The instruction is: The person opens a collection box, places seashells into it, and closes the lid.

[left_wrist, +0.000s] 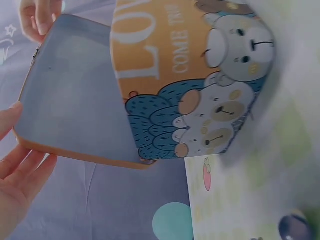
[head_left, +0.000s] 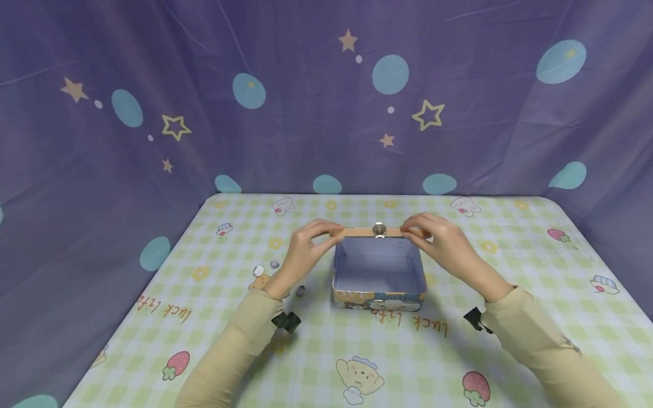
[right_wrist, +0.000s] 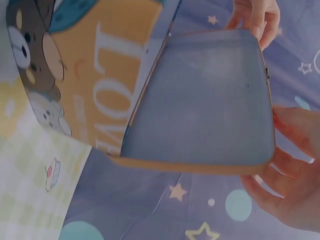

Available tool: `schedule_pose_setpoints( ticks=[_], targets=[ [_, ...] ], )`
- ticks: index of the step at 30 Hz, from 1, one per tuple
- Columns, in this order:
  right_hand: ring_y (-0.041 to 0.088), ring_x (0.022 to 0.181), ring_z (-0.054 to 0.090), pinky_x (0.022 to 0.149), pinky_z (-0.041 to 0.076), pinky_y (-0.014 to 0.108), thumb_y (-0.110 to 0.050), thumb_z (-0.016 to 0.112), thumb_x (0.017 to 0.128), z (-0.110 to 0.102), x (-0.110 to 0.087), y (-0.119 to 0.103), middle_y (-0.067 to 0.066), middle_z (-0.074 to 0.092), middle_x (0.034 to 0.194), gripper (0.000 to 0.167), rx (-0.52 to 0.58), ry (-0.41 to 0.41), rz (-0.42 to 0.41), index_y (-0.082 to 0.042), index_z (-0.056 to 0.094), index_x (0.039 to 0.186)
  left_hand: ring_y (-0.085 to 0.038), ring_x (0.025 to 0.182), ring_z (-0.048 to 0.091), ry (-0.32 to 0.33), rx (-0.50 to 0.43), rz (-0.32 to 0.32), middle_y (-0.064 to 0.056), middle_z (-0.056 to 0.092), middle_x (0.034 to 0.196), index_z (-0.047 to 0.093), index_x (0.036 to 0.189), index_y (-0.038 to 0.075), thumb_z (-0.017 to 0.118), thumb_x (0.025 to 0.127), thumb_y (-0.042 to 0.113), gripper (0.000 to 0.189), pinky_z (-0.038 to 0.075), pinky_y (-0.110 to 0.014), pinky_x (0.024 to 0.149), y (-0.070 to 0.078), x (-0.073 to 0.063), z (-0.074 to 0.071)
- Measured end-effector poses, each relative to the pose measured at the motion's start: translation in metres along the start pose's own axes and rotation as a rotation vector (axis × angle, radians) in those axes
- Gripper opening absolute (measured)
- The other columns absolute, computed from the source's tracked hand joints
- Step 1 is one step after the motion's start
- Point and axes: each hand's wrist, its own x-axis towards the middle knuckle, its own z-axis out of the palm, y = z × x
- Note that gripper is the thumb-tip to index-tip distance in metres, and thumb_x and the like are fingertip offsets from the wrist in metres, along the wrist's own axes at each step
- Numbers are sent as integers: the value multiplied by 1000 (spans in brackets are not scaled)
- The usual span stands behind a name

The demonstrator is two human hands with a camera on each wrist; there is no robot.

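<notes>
A hinged tin box (head_left: 380,300) with printed cartoon animals stands on the table, its lid (head_left: 352,232) raised. Its grey inside faces up, and a metal clasp (head_left: 379,229) sits mid-edge on the lid. My left hand (head_left: 308,246) pinches the lid's left corner between thumb and fingers. At the opposite corner, my right hand (head_left: 444,241) holds the lid the same way. From the left wrist, the lid's grey inner face (left_wrist: 75,85) and the orange side lettered "LOVE" partly show. Both hands also appear in the right wrist view, around the lid's rim (right_wrist: 200,167).
Several small shiny round pieces lie left of the box, among them a silver one (head_left: 274,264) and a darker one (head_left: 300,290); my left forearm partly covers this spot. A checked cloth (head_left: 245,362) covers the table, and a purple curtain (head_left: 316,141) hangs behind it.
</notes>
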Motion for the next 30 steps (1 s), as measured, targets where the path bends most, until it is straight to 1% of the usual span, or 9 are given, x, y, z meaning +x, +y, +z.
schedule_pose_setpoints(
  ticks=[3,5,9,13,18,20,22,26,30],
  targets=[
    [8,70,48,58,40,25,-1,69,73,-3,2,7,2,63,91,19,18,16,15,-9,65,90,-30,79,59,18,-33,-63,-20,62,85,63,90,-9,65,73,-8,17,50,-34,77,12,9,-3],
    [10,73,50,61,39,25,1,69,72,-4,3,11,4,63,91,20,40,28,25,-8,65,90,-32,83,59,29,-78,-108,-22,62,88,63,91,-10,63,75,-8,16,49,-35,79,9,12,-3],
    [17,83,56,68,45,26,7,67,72,-3,6,22,7,63,94,24,94,61,44,-5,65,93,-33,88,58,60,-139,-182,-24,61,93,62,93,-12,60,78,-7,15,49,-36,79,2,19,-2],
    [23,89,57,74,49,31,11,62,75,-1,8,31,11,62,97,23,147,95,97,-1,64,94,-31,89,59,87,-145,-240,-22,61,94,63,95,-11,59,81,-5,16,49,-33,79,-5,25,-1],
    [24,93,56,75,50,33,13,56,79,0,10,37,14,61,98,23,200,136,184,2,64,96,-30,90,59,113,-137,-300,-21,61,96,62,98,-9,57,83,-2,17,49,-30,79,-12,30,1],
    [26,92,56,75,50,30,14,54,79,-2,12,35,16,61,98,23,215,154,215,4,63,97,-30,92,59,121,-150,-331,-22,61,98,62,100,-9,57,83,-2,19,49,-29,79,-15,31,1],
    [30,91,56,74,49,22,15,53,79,-3,14,32,20,61,99,24,231,167,242,7,62,99,-31,93,58,130,-174,-367,-22,60,101,61,101,-10,56,83,-2,20,49,-29,79,-19,33,3],
    [31,90,56,70,43,7,10,54,81,3,14,42,21,58,105,29,276,157,333,5,58,109,-34,92,57,144,-230,-424,-25,59,102,59,105,-10,55,83,-4,23,49,-30,79,-28,36,5],
    [29,92,56,69,44,8,7,55,82,15,11,61,21,58,106,37,378,149,413,0,53,119,-39,89,56,153,-276,-454,-28,58,99,56,109,-10,54,83,-8,27,50,-31,77,-39,36,9]
  ],
)
